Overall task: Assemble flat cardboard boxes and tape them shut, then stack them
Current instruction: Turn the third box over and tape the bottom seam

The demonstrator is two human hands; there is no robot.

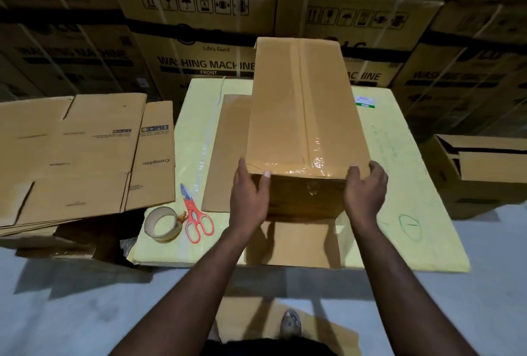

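A wall of stacked washing machine cartons (pixel 205 64), bound with white straps (pixel 160 10), is seen from 9 to 3 o'clock under dim light, a pale grey floor (pixel 71 313) is exposed from 4 to 8 o'clock, and a yellow work surface (pixel 399 184) is placed centrally.

The left hand (pixel 249 198) and right hand (pixel 365 193) grip the near corners of the taped box (pixel 305 116), thumbs on top. Under the box lies a yellow sheet (pixel 405 184). Left of the box lie scissors (pixel 195 213), a tape roll (pixel 162 224), then flat cartons (pixel 79 150). Right of the box sits 1 open carton (pixel 484 167).
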